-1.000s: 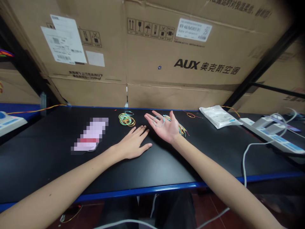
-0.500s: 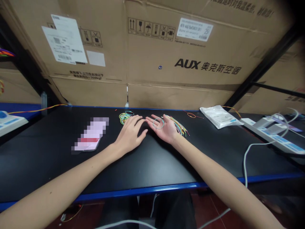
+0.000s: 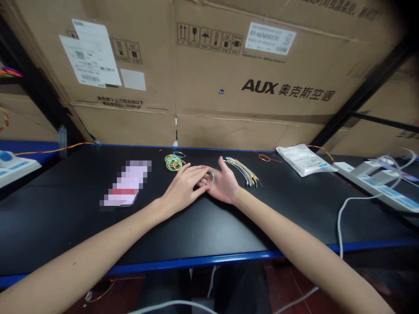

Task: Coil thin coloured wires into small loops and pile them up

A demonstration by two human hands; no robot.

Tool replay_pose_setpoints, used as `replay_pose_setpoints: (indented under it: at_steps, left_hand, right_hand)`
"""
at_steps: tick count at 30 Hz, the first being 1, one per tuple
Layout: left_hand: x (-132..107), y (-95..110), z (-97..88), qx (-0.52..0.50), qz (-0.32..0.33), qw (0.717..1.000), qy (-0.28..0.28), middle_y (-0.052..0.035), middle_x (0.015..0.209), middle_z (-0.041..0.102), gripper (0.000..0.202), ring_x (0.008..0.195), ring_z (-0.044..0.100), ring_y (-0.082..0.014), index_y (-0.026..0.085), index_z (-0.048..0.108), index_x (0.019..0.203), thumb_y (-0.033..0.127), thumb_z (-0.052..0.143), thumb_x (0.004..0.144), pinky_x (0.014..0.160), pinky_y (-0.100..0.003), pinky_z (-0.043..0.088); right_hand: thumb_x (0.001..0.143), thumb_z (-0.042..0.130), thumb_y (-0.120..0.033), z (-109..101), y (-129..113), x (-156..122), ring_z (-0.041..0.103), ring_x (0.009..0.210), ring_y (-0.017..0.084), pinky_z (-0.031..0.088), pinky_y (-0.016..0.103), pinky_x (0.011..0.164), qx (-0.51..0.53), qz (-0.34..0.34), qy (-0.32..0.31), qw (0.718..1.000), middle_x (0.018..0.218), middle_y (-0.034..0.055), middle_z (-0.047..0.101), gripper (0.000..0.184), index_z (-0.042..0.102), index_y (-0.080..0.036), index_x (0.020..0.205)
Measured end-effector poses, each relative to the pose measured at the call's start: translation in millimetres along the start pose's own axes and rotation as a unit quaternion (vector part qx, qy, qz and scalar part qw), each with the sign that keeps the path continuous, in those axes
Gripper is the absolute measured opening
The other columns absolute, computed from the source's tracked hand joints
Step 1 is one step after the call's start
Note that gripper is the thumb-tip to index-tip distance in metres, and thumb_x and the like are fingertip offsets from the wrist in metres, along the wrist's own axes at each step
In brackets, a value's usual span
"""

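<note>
Light-blue loop (image 3: 213, 176) on the right hand (image 3: 226, 185) – palm up, thumb apart from fingers. Left hand (image 3: 183, 185) palm down, partly over loop – cannot tell if fingers pinch it. Coiled loops (image 3: 173, 163), wire bundle (image 3: 247, 171) on desk (image 3: 196, 237).
</note>
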State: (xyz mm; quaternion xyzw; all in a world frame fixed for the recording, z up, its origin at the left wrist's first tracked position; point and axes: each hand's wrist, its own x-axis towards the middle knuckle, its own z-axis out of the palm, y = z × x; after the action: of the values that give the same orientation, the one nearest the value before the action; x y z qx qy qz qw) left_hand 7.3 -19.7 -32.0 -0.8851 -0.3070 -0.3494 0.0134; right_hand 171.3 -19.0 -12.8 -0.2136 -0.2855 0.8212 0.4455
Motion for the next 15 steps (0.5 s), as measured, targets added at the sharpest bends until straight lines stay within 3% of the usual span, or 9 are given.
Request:
replay_pose_setpoints:
  at_steps: [6,9,15]
  left_hand:
    - [6,0,-10.4,0.022,-0.026,0.999,0.026,-0.0089,0.115,0.066,0.044,0.108,0.06,-0.024,0.018,0.054,0.125,0.027,0.062,0.082,0.106,-0.047,0.037]
    - [11,-16,-21.1,0.082,-0.091,0.991,0.052,-0.0115,0.114,0.065,0.045,0.109,0.058,-0.0266,0.015,0.055,0.123,0.031,0.061,0.082,0.1,-0.044,0.042]
    - [13,-54,-30.4,0.184,-0.209,0.959,0.059,-0.0141,0.112,0.065,0.043,0.106,0.058,-0.0311,0.014,0.059,0.118,0.043,0.055,0.086,0.093,-0.044,0.043]
  right_hand:
    - [0.093,0.021,-0.064,1,-1,3,0.064,0.098,0.023,0.052,0.044,0.088,-0.048,-0.009,0.033,0.998,0.106,0.0134,0.064,0.06,0.047,-0.015,0.118]
    - [0.095,0.023,-0.061,-5,-4,6,0.065,0.098,0.021,0.049,0.041,0.092,-0.104,-0.056,0.09,0.989,0.11,0.0137,0.064,0.06,0.042,-0.015,0.127]
    - [0.097,0.033,-0.051,-18,-7,14,0.064,0.091,0.017,0.05,0.034,0.086,-0.244,-0.148,0.155,0.946,0.107,0.008,0.067,0.042,0.058,-0.02,0.111]
